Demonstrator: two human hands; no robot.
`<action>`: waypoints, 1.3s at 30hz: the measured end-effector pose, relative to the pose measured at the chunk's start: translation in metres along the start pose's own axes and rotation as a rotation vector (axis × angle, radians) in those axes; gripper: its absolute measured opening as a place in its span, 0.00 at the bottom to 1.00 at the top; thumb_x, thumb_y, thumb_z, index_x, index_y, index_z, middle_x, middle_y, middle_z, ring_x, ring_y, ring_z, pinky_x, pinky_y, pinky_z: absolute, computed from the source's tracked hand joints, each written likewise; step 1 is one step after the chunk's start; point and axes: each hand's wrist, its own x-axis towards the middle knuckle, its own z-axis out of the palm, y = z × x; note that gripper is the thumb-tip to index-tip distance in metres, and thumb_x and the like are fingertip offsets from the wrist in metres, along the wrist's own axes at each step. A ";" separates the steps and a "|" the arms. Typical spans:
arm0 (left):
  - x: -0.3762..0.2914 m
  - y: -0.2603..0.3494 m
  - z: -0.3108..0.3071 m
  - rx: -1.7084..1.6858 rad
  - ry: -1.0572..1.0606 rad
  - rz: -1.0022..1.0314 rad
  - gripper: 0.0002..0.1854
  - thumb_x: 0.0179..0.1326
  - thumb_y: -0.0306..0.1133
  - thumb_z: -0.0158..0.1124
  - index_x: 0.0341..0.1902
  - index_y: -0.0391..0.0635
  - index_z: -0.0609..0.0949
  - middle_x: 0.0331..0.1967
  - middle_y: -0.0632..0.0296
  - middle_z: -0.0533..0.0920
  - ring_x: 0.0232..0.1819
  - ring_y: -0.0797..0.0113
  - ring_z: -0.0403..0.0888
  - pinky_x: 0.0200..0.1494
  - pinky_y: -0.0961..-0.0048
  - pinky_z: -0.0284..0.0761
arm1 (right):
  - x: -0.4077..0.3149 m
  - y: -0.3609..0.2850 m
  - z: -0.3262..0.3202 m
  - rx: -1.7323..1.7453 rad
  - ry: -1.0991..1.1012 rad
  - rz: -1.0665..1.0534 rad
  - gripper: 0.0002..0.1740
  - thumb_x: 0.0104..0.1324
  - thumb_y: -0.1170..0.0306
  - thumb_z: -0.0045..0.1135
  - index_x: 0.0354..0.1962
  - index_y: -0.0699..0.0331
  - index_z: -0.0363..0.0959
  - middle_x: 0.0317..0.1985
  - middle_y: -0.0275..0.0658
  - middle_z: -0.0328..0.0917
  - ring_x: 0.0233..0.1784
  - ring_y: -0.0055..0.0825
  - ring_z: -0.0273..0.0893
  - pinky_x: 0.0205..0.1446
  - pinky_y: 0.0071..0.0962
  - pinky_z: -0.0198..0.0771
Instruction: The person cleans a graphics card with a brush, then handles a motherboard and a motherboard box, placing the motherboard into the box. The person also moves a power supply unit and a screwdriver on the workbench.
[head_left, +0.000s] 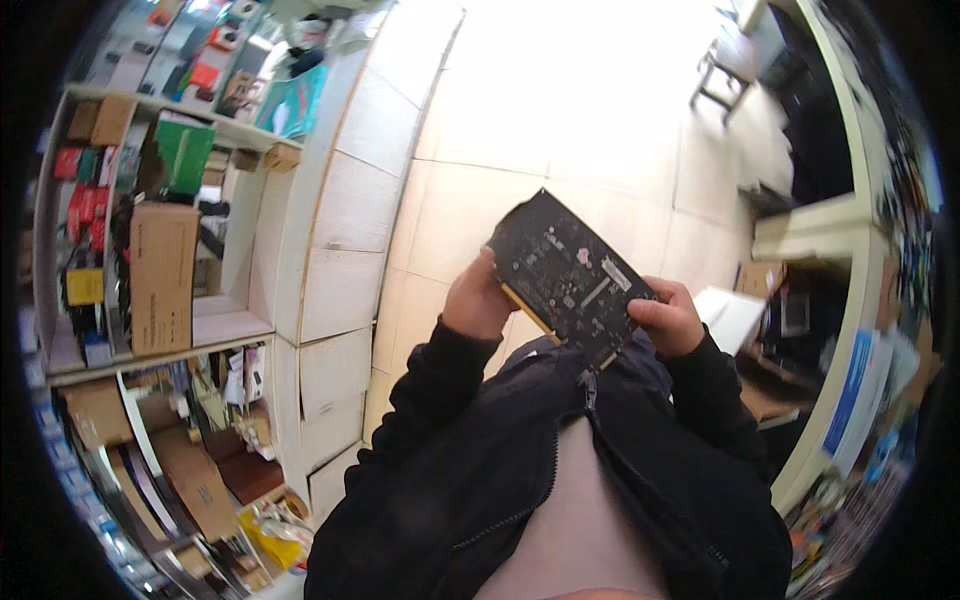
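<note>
A black graphics card (564, 274) is held tilted in front of my body, with the back of its circuit board facing up. The board bears small components, a white sticker and a gold edge connector along its lower left side. My left hand (482, 296) grips its left edge, with most fingers hidden under the card. At the right corner my right hand (666, 315) holds the card, its thumb resting on the board's face. The underside of the card is out of sight.
Shelves (232, 328) with boxes stand on the left, including a tall cardboard box (163, 277) and a green box (184, 154). Tiled floor (480, 195) lies beyond my hands. A stool (724, 75) stands at the upper right. On the right is a cream counter (806, 225) with cluttered goods.
</note>
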 end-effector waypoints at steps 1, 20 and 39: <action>0.009 0.000 -0.001 -0.092 0.020 0.042 0.25 0.73 0.45 0.40 0.61 0.38 0.68 0.53 0.52 0.77 0.51 0.56 0.77 0.53 0.56 0.73 | 0.015 -0.013 -0.004 -0.039 -0.052 0.009 0.23 0.58 0.65 0.60 0.43 0.77 0.73 0.31 0.42 0.80 0.29 0.26 0.77 0.33 0.23 0.71; 0.100 0.126 -0.111 -0.127 0.274 0.173 0.22 0.63 0.35 0.61 0.59 0.45 0.69 0.49 0.60 0.78 0.48 0.64 0.78 0.42 0.64 0.79 | 0.306 -0.056 0.149 -0.440 -0.262 0.052 0.27 0.62 0.62 0.61 0.52 0.74 0.70 0.36 0.40 0.80 0.35 0.21 0.75 0.37 0.21 0.71; 0.282 0.381 -0.131 1.269 0.408 0.593 0.36 0.57 0.21 0.63 0.69 0.34 0.59 0.51 0.48 0.78 0.53 0.63 0.77 0.60 0.68 0.66 | 0.586 -0.156 0.174 -0.043 -0.486 0.169 0.29 0.56 0.71 0.63 0.55 0.72 0.66 0.51 0.46 0.76 0.54 0.35 0.74 0.60 0.32 0.66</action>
